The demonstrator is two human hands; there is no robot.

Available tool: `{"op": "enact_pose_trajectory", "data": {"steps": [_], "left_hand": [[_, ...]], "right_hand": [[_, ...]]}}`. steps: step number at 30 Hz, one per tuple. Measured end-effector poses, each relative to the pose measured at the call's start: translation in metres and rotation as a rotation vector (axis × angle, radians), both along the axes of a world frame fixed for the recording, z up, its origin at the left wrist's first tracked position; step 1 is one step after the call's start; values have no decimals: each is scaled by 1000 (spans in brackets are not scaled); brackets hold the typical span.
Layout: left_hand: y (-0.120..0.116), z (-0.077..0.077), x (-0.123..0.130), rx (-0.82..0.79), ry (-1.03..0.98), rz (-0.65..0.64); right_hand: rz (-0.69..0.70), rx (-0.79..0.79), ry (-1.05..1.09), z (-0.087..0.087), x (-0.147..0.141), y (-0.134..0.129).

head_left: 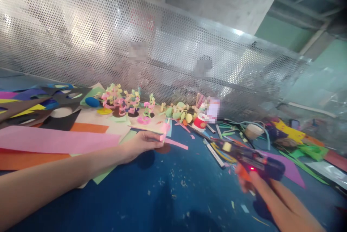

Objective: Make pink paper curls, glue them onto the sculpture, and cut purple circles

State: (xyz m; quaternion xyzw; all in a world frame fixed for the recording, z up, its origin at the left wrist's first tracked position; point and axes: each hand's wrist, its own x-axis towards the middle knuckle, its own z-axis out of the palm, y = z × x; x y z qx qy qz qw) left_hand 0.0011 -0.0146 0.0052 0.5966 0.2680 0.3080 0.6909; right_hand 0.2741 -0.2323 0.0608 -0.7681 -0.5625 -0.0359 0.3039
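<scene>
Two hands work over a blue tabletop (135, 206): on its right side, the right hand (261, 188) is wrapped around a glue gun (252, 157), likely rigid, fairly weighty and best held by its handle. Near the middle, the left hand (142, 144) pinches a pink paper strip (177, 143), probably light, bendy, easily creased, best gripped at one end.
</scene>
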Motion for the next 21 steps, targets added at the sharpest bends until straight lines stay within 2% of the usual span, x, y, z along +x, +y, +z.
{"op": "enact_pose_trajectory", "data": {"steps": [2, 6, 10, 21], "left_hand": [[0, 0, 0, 2, -4, 3], [-1, 0, -1, 31, -7, -8], [-2, 2, -1, 43, -20, -53], [-3, 4, -1, 68, -16, -57]], "right_hand": [[121, -100, 189, 8, -34, 14], [238, -259, 302, 16, -74, 41], [330, -368, 356, 17, -87, 58], [361, -371, 285, 21, -99, 67]]}}
